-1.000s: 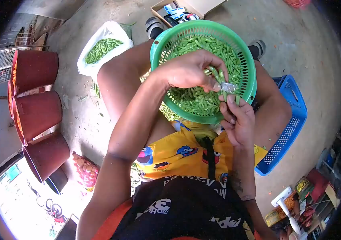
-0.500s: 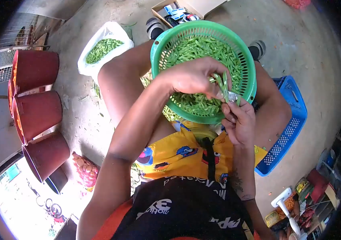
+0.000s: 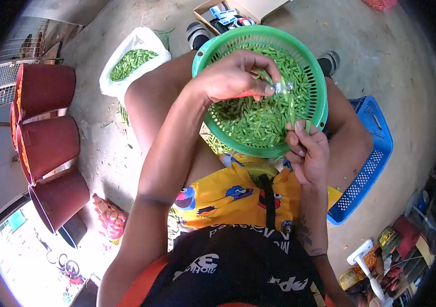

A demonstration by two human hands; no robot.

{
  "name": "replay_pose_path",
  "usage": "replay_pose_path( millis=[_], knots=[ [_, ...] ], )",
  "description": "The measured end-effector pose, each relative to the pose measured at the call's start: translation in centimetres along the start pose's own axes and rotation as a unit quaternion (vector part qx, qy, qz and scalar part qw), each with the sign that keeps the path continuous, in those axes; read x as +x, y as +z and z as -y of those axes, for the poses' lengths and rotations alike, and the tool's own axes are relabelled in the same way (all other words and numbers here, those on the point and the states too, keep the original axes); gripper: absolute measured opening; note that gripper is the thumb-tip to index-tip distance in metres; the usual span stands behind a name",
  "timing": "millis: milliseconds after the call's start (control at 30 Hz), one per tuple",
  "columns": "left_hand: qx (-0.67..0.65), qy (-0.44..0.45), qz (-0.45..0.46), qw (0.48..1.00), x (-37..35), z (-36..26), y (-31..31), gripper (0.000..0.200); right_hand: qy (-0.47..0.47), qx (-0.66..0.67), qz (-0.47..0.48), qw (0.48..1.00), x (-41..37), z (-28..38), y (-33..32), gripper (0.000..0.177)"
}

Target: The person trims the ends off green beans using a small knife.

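Note:
My left hand, seen from the back, is closed over the green basket. A small shiny blade sticks out from between its thumb and fingers, its handle hidden. Green bean pieces also show by its index finger. Over the basket's near right rim, my right hand pinches a green bean between thumb and fingers, its end pointing up. Many cut green beans fill the basket, which sits between my legs.
A white plastic bag with cut beans stands left of my knee. Beyond the basket lies an open cardboard box. A blue crate is on the right; several dark red buckets line the left. A red net sack sits near them.
My left hand has moved up and left with the blade, away from the right hand. My right hand has barely moved and still pinches a bean.

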State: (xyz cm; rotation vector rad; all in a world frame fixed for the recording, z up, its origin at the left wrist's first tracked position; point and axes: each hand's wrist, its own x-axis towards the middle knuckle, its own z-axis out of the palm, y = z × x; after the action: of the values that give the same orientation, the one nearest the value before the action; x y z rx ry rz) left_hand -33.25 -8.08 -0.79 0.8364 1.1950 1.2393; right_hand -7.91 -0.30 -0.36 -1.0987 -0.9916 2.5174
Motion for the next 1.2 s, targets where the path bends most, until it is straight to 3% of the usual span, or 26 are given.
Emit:
replay_pose_path(
  millis=[133, 367, 500, 567, 767, 900, 1000, 1100, 1133, 1200],
  knots=[
    [0.035, -0.033, 0.097, 0.994, 0.2, 0.1, 2.1, 0.03, -0.005, 0.005, 0.002, 1.0, 0.4, -0.4, 0.1, 0.019],
    [0.053, -0.023, 0.127, 0.99, 0.6, 1.0, 3.0, 0.027, -0.006, -0.003, -0.004, 1.0, 0.0, -0.5, 0.2, 0.018],
    [0.054, -0.048, 0.054, 0.996, 0.4, 0.0, 1.6, 0.028, -0.014, -0.012, -0.008, 1.0, -0.2, -0.2, 0.0, 0.017],
    [0.033, -0.015, 0.03, 0.999, 0.5, 0.0, 0.0, 0.029, -0.017, -0.011, 0.0, 1.0, -0.3, 0.1, 0.0, 0.017],
    [0.039, -0.015, 0.141, 0.989, 0.4, 0.1, 3.3, 0.03, -0.025, -0.005, -0.033, 0.999, 0.2, 0.0, 0.9, 0.015],
    [0.031, -0.018, 0.123, 0.992, 0.8, 0.7, 2.1, 0.029, -0.022, -0.011, -0.01, 1.0, 0.0, 0.0, 0.3, 0.015],
    [0.01, 0.011, 0.043, 0.999, 0.4, -0.1, 0.8, 0.028, -0.016, 0.003, 0.015, 1.0, 0.3, 0.1, 0.2, 0.015],
    [0.014, 0.03, 0.062, 0.998, 0.0, -0.8, 1.1, 0.031, -0.014, 0.025, 0.0, 1.0, 1.0, 0.3, 0.5, 0.014],
    [0.02, -0.013, 0.073, 0.997, 0.0, -0.5, 1.4, 0.035, -0.021, 0.021, 0.005, 1.0, 1.2, 0.2, 0.5, 0.014],
    [0.018, -0.01, 0.098, 0.995, 0.2, 0.1, 2.4, 0.037, -0.027, 0.015, 0.011, 0.999, 1.4, 0.0, 0.7, 0.013]
  ],
)
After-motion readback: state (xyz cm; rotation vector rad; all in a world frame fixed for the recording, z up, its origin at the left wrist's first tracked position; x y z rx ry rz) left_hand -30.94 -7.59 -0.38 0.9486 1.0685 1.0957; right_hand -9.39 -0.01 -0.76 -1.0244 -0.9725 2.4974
